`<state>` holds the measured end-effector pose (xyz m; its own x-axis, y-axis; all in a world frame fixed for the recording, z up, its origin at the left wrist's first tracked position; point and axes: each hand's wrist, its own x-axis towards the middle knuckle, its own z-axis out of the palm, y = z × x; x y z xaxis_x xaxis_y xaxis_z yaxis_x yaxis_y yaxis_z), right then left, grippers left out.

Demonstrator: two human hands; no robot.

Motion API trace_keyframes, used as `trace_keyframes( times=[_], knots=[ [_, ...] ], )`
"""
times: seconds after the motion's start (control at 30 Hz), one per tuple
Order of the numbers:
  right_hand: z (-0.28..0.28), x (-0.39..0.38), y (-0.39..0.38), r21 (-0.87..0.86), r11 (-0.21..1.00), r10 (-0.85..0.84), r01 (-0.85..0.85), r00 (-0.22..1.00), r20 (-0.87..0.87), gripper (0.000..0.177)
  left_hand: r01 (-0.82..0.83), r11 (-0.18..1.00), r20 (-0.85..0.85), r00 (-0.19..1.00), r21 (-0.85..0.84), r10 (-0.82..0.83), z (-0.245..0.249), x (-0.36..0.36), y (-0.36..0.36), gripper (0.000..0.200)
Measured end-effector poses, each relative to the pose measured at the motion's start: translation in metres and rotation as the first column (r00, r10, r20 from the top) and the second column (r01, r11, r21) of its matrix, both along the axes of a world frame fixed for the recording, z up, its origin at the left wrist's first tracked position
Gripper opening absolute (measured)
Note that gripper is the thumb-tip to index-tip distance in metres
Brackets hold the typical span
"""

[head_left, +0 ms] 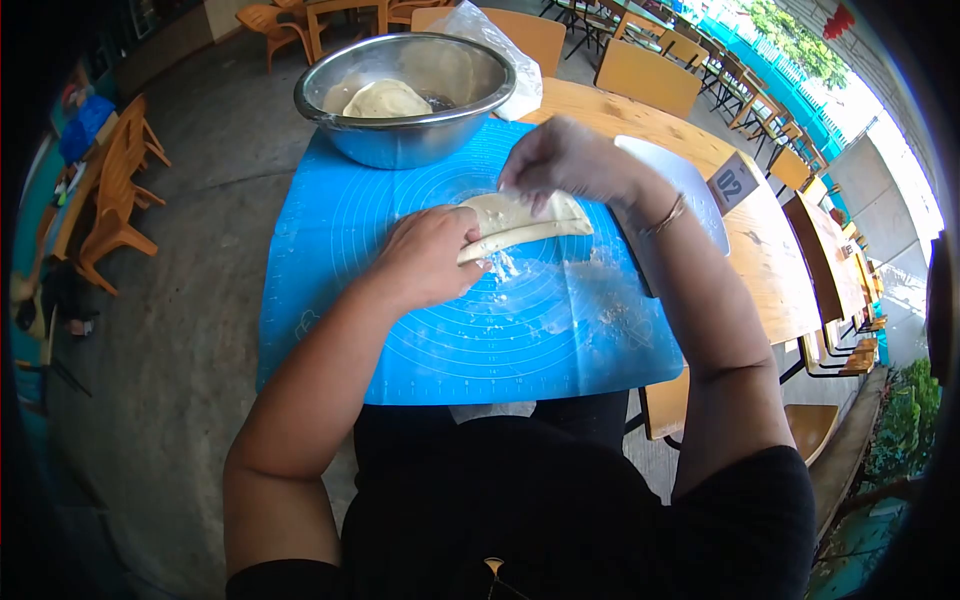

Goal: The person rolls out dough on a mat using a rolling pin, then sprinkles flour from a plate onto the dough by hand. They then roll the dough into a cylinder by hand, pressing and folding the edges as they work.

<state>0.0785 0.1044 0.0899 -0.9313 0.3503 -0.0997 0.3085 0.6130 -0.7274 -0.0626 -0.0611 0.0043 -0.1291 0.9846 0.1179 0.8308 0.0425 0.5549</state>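
A flattened piece of pale dough [530, 228] lies on the blue mat [430, 350], its near edge rolled over into a long fold. My left hand [430, 255] grips the left end of that fold between thumb and fingers. Above the dough's right part is my right hand [560, 160], its fingers curled and blurred by motion; whether they hold anything cannot be made out. White flour is scattered on the mat in front of and to the right of the dough.
A steel bowl [400, 140] with a dough lump [387, 99] stands at the mat's back left, a plastic bag [500, 50] behind it. Right of the mat are a white tray [690, 190] and a "02" sign [732, 183] on the wooden table [780, 275].
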Motion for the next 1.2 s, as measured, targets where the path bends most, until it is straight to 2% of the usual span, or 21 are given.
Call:
trace_keyframes(
  times=[0.03, 0.1, 0.13, 0.2, 0.3, 0.37, 0.43, 0.47, 0.53, 0.57, 0.63, 0.77, 0.83, 0.87, 0.93, 0.97, 1.03, 1.07, 1.13, 1.2],
  knots=[
    [-0.012, 0.001, -0.015, 0.128, 0.991, -0.037, 0.030, 0.998, 0.053, 0.017, 0.007, 1.000, -0.002, 1.000, -0.003, -0.007, 0.001, 0.000, 0.000, 0.034],
    [-0.058, 0.000, -0.025, 0.291, 0.956, 0.065, -0.041, 0.995, -0.074, 0.018, 0.009, 1.000, 0.096, 0.995, 0.000, -0.009, 0.003, -0.003, -0.001, 0.040],
    [-0.070, 0.000, -0.033, 0.291, 0.956, 0.064, -0.039, 0.995, -0.079, 0.018, 0.009, 1.000, 0.136, 0.991, -0.011, -0.007, 0.001, -0.007, 0.000, 0.046],
    [-0.087, -0.002, -0.049, 0.370, 0.928, 0.168, -0.040, 0.932, -0.322, 0.018, 0.035, 0.999, 0.119, 0.992, -0.009, -0.033, 0.002, -0.013, -0.003, 0.044],
    [-0.101, -0.004, -0.063, 0.402, 0.915, 0.223, -0.036, 0.875, -0.429, 0.018, 0.082, 0.996, 0.135, 0.987, 0.021, -0.084, -0.003, -0.018, -0.003, 0.042],
    [-0.108, -0.005, -0.061, 0.461, 0.887, 0.246, -0.018, 0.864, -0.439, 0.020, 0.101, 0.993, 0.164, 0.981, 0.053, -0.108, -0.006, -0.020, 0.000, 0.040],
    [-0.107, -0.003, -0.054, 0.529, 0.848, 0.271, -0.027, 0.880, -0.390, 0.019, 0.067, 0.995, 0.061, 0.996, -0.077, -0.062, 0.002, -0.019, 0.000, 0.035],
    [-0.104, 0.002, -0.050, 0.530, 0.847, 0.273, -0.029, 0.880, -0.389, 0.019, 0.065, 0.995, 0.061, 0.996, -0.075, -0.061, 0.000, -0.020, -0.001, 0.035],
    [-0.095, 0.018, -0.038, 0.592, 0.806, 0.255, 0.007, 0.898, -0.358, 0.009, 0.082, 0.996, 0.145, 0.986, -0.021, -0.079, -0.006, -0.021, -0.001, 0.033],
    [-0.094, 0.027, -0.031, 0.594, 0.804, 0.256, 0.006, 0.899, -0.356, 0.009, 0.082, 0.996, 0.146, 0.986, -0.018, -0.079, -0.005, -0.020, -0.002, 0.033],
    [-0.096, 0.046, -0.016, 0.627, 0.771, 0.181, 0.113, 0.905, -0.385, 0.009, 0.071, 0.997, 0.095, 0.993, -0.022, -0.069, -0.001, -0.017, -0.004, 0.032],
    [-0.096, 0.074, -0.003, 0.619, 0.762, 0.097, 0.188, 0.913, -0.397, 0.011, 0.058, 0.998, 0.112, 0.992, -0.026, -0.055, -0.001, -0.008, -0.005, 0.033],
    [-0.093, 0.081, -0.007, 0.607, 0.744, -0.084, 0.278, 0.941, -0.327, 0.011, 0.069, 0.973, -0.068, 0.996, 0.221, -0.055, -0.009, -0.003, -0.003, 0.035],
    [-0.095, 0.080, -0.009, 0.606, 0.744, -0.087, 0.282, 0.940, -0.330, 0.011, 0.072, 0.973, -0.071, 0.996, 0.221, -0.057, -0.013, -0.002, -0.001, 0.035],
    [-0.101, 0.073, -0.021, 0.627, 0.720, 0.005, 0.298, 0.901, -0.434, 0.017, 0.258, 0.880, -0.249, 0.954, 0.399, -0.166, -0.023, 0.002, 0.006, 0.036],
    [-0.103, 0.069, -0.033, 0.653, 0.721, 0.073, 0.231, 0.912, -0.404, 0.026, 0.264, 0.880, -0.253, 0.952, 0.396, -0.172, -0.024, 0.005, 0.007, 0.036],
    [-0.112, 0.057, -0.057, 0.635, 0.770, 0.228, 0.063, 0.902, -0.366, 0.051, 0.140, 0.906, -0.169, 0.983, 0.399, -0.077, -0.026, 0.012, 0.009, 0.034],
    [-0.116, 0.053, -0.069, 0.661, 0.749, 0.252, 0.050, 0.901, -0.354, 0.053, 0.146, 0.907, -0.174, 0.981, 0.396, -0.082, -0.025, 0.012, 0.008, 0.034],
    [-0.117, 0.053, -0.083, 0.685, 0.727, 0.272, 0.042, 0.899, -0.344, 0.055, -0.025, 0.956, -0.034, 0.999, 0.292, 0.037, -0.025, 0.008, 0.005, 0.031],
    [-0.110, 0.056, -0.090, 0.685, 0.729, 0.206, -0.001, 0.954, -0.217, 0.062, -0.012, 0.967, 0.008, 1.000, 0.256, 0.011, -0.022, 0.005, 0.001, 0.030]
  ],
)
